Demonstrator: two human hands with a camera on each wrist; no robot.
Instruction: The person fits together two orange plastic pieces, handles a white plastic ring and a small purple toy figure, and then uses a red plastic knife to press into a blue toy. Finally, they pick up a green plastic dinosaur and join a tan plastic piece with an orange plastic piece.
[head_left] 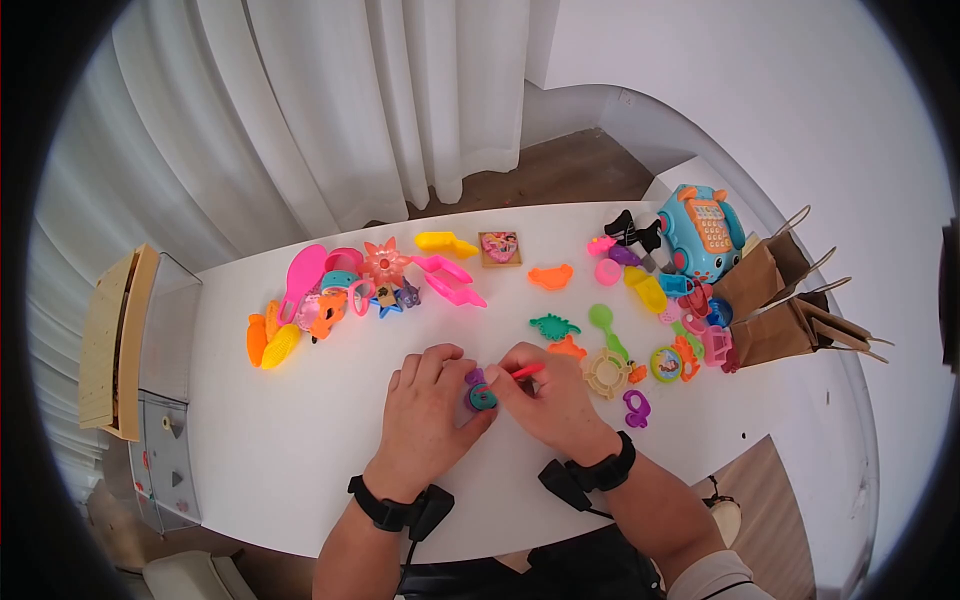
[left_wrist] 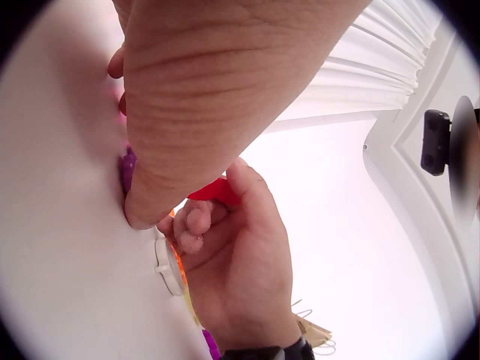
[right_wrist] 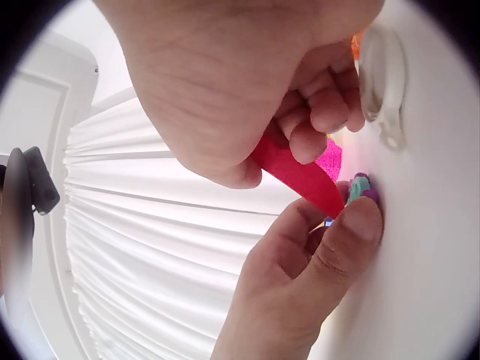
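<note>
A small teal and purple toy lies on the white table between the two hands; the right wrist view shows its teal part. My left hand holds it at the side, thumb against its edge. My right hand grips a red flat tool between thumb and curled fingers. In the right wrist view the red tool slants down, its tip beside the toy and the left fingers. The left wrist view shows only part of the red tool past the left hand.
Pink, orange and yellow toys lie at the back left. At the right are a green spoon, a beige ring, a purple toy, a blue toy telephone and paper bags. A clear box stands left.
</note>
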